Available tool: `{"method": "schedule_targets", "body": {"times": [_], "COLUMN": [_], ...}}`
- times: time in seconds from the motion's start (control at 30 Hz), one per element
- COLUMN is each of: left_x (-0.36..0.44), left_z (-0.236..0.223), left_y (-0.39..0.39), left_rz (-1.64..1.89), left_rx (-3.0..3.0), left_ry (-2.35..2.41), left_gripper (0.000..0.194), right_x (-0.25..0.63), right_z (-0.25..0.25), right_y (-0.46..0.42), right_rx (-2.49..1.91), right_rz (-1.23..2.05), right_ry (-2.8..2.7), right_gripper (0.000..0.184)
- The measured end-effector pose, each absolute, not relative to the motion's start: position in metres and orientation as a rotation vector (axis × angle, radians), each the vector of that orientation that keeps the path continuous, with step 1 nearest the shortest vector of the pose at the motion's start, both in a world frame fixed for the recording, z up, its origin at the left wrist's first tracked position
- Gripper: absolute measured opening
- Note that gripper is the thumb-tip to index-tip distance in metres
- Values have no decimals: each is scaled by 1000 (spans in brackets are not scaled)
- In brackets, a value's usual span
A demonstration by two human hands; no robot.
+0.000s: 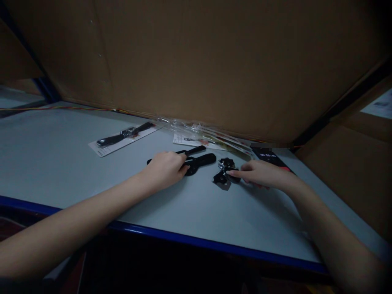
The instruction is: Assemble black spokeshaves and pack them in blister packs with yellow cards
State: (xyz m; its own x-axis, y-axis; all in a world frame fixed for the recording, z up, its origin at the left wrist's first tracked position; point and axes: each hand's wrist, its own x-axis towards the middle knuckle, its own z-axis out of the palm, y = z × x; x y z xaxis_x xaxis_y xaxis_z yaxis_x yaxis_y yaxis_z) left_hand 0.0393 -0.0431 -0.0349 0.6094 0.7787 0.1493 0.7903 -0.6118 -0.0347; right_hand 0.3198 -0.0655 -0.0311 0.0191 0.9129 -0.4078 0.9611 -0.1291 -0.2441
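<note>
My left hand (169, 166) is closed over several black handles (200, 160) lying on the table. Its thumb and fingers pinch them near the middle, and the knuckles hide part of them. To the right, my right hand (257, 173) holds a small black knob-like piece (234, 175) between thumb and fingertips. That piece sits against a cluster of dark metal parts, with a star-edged black part (226, 162) behind it and an angular metal-edged part (221, 179) in front. Whether these pieces are joined to one another, I cannot tell.
A carded pack (104, 152) with a black-handled tool lies at the left. Clear plastic packaging and printed cards (183, 139) are piled along the cardboard wall (196, 61). A phone showing a timer (269, 156) lies behind my right hand. The table has a blue front edge (171, 234).
</note>
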Motion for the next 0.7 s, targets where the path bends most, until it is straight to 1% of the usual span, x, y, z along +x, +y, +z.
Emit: {"method": "schedule_targets", "body": {"times": [0.13, 0.3, 0.43, 0.53, 0.63, 0.7], "left_x": [38, 38, 38, 23, -14, -44], "left_z": [-30, -32, -31, -18, 0, 7], "left_y": [-47, -51, -52, -34, 11, 47], "left_rz": [-165, -198, -242, -295, -346, -235], "left_rx": [-2586, -2587, -2574, -2580, -2414, -2217], "left_ry": [-1332, -1246, -1233, -1272, -1529, -1798], "left_gripper": [36, 28, 29, 38, 48, 67], "right_x": [319, 316, 311, 307, 304, 303], "right_z": [-31, -32, -31, -29, -27, -26], "right_y": [-68, -69, -71, -72, -74, -75], "right_rx": [2208, 2304, 2343, 2359, 2381, 2394], "right_rz": [-505, -200, -93, -71, -25, -12], "right_ry": [2058, 2180, 2244, 2263, 2307, 2345], "right_gripper": [61, 53, 46, 46, 45, 44]}}
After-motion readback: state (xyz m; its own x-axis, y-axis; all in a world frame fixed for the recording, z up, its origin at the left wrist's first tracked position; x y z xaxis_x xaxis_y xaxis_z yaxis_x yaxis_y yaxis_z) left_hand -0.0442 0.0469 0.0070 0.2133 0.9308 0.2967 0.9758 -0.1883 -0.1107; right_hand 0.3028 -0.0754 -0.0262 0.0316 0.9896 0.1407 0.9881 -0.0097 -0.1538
